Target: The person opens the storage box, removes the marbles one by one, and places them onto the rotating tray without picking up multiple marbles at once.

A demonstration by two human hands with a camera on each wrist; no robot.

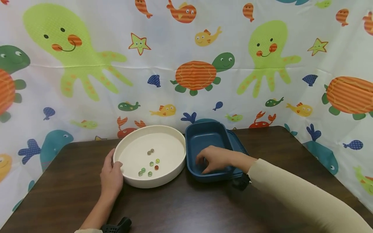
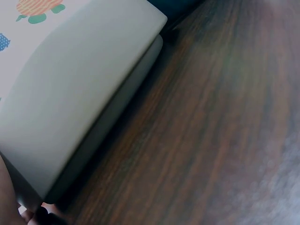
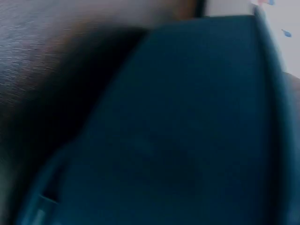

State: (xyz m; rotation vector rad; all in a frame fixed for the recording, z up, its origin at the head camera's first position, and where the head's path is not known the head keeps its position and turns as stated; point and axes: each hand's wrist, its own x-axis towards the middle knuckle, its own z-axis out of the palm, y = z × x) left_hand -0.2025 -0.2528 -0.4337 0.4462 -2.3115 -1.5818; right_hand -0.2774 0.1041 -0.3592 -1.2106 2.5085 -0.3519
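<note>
A round cream-white tray (image 1: 172,176) with a low wall holds several small glass marbles, among them a red marble (image 1: 156,167) and a yellow-green marble (image 1: 157,160). My left hand (image 1: 112,176) grips the tray's left side, thumb at the rim. In the left wrist view, the outer wall of the tray (image 2: 79,89) fills the upper left. My right hand (image 1: 217,158) is inside a deep blue rectangular container (image 1: 208,136), its fingers bent downward and thumb apart from them. No object shows between them. The right wrist view is blurred and mostly filled by the blue container (image 3: 187,117).
Tray and container stand side by side on a dark wooden table (image 1: 163,207). Another flat blue piece (image 1: 237,144) lies at the container's right side, partly hidden. A white curtain (image 1: 163,29) with sea-animal prints hangs behind the table and along its sides.
</note>
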